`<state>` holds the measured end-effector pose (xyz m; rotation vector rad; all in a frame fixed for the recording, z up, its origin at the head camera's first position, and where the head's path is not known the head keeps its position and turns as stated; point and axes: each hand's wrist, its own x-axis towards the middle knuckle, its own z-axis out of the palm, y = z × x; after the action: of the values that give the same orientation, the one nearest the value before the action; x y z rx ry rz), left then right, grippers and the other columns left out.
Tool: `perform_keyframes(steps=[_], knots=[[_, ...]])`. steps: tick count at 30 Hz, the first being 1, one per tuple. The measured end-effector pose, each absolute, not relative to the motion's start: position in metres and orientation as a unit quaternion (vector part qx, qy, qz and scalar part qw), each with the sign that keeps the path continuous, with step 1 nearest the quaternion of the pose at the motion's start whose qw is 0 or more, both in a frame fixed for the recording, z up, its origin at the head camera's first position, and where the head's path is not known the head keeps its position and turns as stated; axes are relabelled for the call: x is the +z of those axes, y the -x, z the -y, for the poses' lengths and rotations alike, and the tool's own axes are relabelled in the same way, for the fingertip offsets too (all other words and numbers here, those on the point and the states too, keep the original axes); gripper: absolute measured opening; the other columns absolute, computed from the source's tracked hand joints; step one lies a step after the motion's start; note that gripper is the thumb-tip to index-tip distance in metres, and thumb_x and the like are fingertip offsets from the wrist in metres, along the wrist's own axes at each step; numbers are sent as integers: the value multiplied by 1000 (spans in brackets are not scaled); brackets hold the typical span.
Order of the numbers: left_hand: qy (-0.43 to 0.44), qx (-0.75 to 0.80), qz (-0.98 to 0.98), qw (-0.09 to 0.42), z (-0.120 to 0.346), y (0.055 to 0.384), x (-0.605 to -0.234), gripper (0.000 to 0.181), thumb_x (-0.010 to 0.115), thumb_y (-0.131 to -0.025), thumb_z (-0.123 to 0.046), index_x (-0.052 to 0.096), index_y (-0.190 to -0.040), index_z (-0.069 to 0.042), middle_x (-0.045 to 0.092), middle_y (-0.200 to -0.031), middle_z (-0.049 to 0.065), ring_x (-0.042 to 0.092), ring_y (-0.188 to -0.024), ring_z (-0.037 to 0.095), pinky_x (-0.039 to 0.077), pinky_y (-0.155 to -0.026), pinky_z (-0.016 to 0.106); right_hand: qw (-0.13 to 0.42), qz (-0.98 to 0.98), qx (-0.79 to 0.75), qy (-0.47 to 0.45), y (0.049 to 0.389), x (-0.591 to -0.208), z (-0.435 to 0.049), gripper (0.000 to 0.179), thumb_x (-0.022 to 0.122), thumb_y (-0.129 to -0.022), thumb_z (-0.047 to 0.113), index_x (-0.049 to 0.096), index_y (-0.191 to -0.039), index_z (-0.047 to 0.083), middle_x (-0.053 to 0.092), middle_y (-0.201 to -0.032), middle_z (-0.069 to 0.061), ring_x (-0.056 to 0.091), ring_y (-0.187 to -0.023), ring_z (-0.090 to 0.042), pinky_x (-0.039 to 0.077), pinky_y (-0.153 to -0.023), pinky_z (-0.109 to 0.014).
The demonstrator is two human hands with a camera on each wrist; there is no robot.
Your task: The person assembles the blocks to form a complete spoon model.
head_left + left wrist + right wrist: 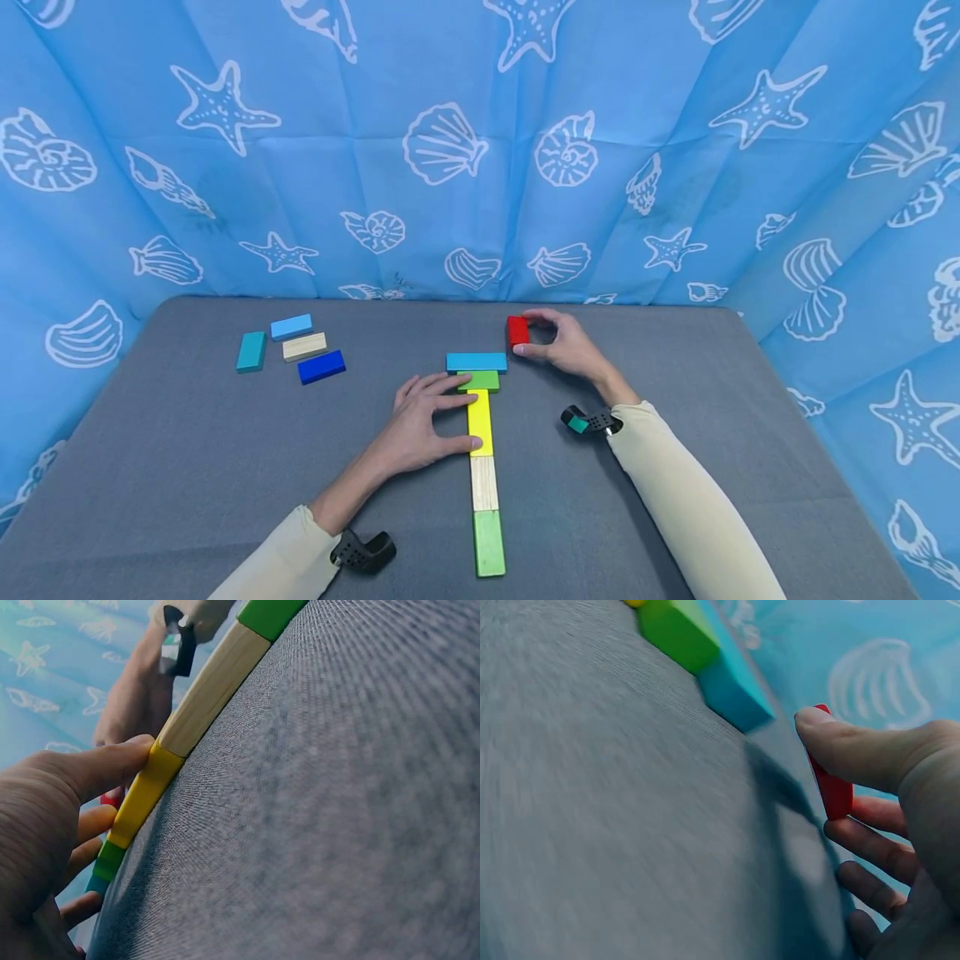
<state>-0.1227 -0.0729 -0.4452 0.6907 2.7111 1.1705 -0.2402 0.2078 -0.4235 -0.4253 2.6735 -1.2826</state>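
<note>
A red block (518, 331) is pinched between the thumb and fingers of my right hand (564, 343), beyond the right end of a blue block (476, 362). In the right wrist view the red block (832, 784) is tilted, and a shadow lies on the cloth beneath. My left hand (420, 425) rests against the row from its left side, fingers fairly straight. Its thumb and index finger touch the yellow block (480, 423); another fingertip is on the short green block (480, 381). Below the yellow block follow a plain wooden block (484, 483) and a light green block (490, 543), end to end.
At the table's left lie a teal block (251, 352), a light blue block (292, 327), a plain wooden block (304, 347) and a dark blue block (322, 367). Grey cloth covers the table (600, 517). A blue shell-patterned curtain (480, 167) hangs behind it.
</note>
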Motion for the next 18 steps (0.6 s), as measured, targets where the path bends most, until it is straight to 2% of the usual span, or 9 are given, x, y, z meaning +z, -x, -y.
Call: perform_keyframes(steps=[10, 18], knots=[[-226, 383, -894, 56, 72, 122, -445, 61, 82, -82, -45, 68, -135, -19, 47, -155, -3, 30, -147, 32, 7, -118, 63, 68, -912, -367, 170, 240, -428, -192, 66, 83, -86, 27, 57, -143, 7, 53, -144, -18, 39, -130, -37, 21, -111, -64], [-230, 388, -891, 53, 73, 123, -445, 61, 82, -82, -46, 68, -135, -19, 47, -155, -2, 30, -147, 33, 7, -117, 63, 51, -913, -358, 189, 240, -432, -192, 64, 82, -87, 28, 58, -143, 7, 54, -143, -15, 39, -129, -35, 24, -104, -59]])
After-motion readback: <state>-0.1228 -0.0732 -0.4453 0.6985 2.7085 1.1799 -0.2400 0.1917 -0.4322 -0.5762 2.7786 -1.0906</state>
